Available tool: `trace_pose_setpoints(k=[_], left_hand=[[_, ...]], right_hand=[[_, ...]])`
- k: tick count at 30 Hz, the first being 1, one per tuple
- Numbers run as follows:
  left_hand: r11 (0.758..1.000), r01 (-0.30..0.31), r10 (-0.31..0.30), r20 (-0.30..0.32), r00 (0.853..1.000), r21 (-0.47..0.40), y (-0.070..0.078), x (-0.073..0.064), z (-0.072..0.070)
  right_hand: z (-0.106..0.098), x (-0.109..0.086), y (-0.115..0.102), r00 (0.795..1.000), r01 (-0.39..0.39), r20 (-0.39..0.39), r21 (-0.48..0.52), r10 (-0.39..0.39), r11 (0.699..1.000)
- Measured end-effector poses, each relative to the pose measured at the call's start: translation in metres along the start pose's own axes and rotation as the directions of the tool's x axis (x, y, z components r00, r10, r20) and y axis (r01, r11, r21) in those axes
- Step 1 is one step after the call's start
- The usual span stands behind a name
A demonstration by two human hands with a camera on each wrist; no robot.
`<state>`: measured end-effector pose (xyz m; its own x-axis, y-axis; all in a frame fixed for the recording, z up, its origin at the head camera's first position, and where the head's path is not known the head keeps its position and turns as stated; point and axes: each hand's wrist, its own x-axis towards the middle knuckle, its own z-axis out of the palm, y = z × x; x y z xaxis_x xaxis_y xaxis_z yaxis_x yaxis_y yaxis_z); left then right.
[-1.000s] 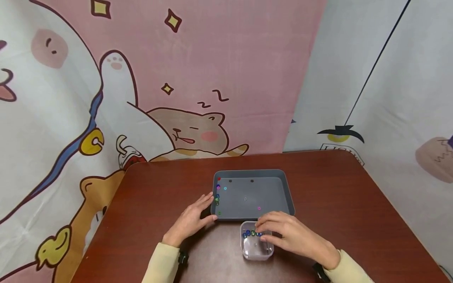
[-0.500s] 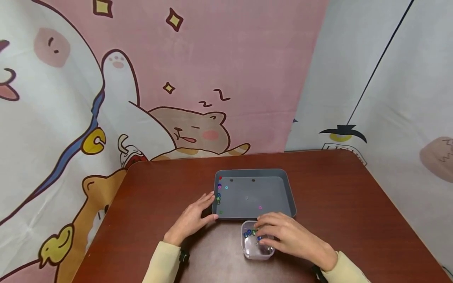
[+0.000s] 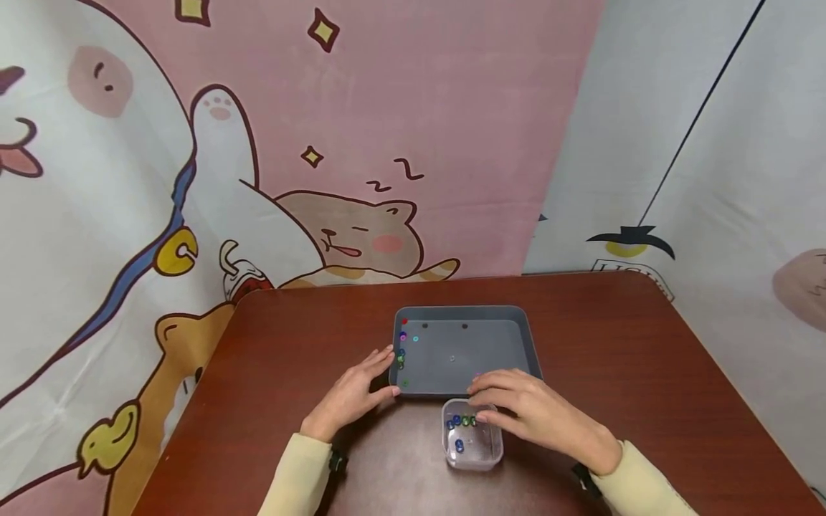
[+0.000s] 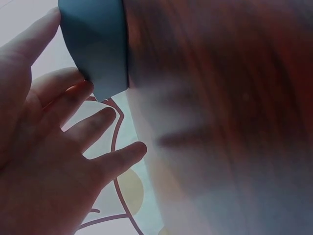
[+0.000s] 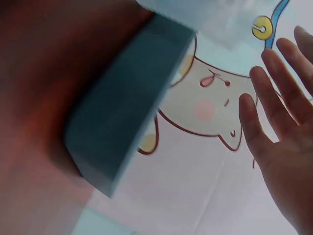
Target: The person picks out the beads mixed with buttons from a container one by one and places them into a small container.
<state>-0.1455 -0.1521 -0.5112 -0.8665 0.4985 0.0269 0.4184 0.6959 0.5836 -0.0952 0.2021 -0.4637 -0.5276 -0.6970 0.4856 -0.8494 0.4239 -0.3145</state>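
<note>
R hand (image 3: 529,408): fingers extended, slightly bent and loosely apart, over back-R corner of clear box (image 3: 473,462); R wrist view shows the fingers fairly straight, palm side visible. Can't tell from head view if thumb touches box rim. L hand (image 3: 351,394): fingers straight-ish, spread, thumb + index tips on L side of grey tray (image 3: 497,351); L wrist cam shows fingertips at tray wall.

Clear box sits on tbl, just in front of tray's near edge, R of its middle. Inside: short row toward the back L, 2 blue beads (image 3: 454,422) then green bead (image 3: 465,421) and another greenish one (image 3: 473,421) by R thumb; lone blue bead (image 3: 459,446) nearer the front.

Tray flat on tbl. Most small pcs along L side, back to front: red pc (image 3: 404,321), purple/magenta pair (image 3: 403,337), blue/green cluster (image 3: 401,358), green ring (image 3: 405,383). Cyan ring (image 3: 416,339) just R of the pair. Pale ring (image 3: 452,358) approx mid-floor. 2 dark spots (image 3: 464,326) near back wall, too small to ID.

Further out: pale yellow sleeves (image 3: 293,473), dark wrist gear (image 3: 338,461), red-brown tbl (image 3: 600,344), cartoon-print backdrop (image 3: 464,143) behind.
</note>
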Motion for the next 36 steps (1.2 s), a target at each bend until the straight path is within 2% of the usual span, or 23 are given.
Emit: trace_pose_setpoints(k=[6, 10, 17, 25, 36], left_hand=[[1.000, 0.000, 0.000, 0.004, 1.000, 0.008, 0.000, 0.002, -0.001], [1.000, 0.000, 0.000, 0.005, 1.000, 0.009, 0.000, 0.002, 0.000], [1.000, -0.002, 0.002, 0.016, 1.000, 0.014, 0.001, 0.003, -0.001], [1.000, 0.008, -0.008, 0.009, 1.000, 0.027, 0.004, 0.006, -0.004], [0.999, 0.006, -0.006, 0.010, 1.000, 0.043, 0.002, 0.002, -0.003]], right_hand=[[-0.023, 0.015, 0.012, 0.996, -0.086, -0.005, -0.011, 0.086, 0.996], [-0.025, 0.031, 0.022, 0.993, -0.114, 0.016, -0.009, 0.115, 0.993], [-0.015, 0.060, 0.036, 0.993, -0.101, 0.061, 0.007, 0.101, 0.995], [0.002, 0.092, 0.051, 0.975, -0.142, 0.168, -0.035, 0.146, 0.989], [0.031, 0.122, 0.067, 0.948, -0.075, 0.304, -0.072, 0.093, 0.995]])
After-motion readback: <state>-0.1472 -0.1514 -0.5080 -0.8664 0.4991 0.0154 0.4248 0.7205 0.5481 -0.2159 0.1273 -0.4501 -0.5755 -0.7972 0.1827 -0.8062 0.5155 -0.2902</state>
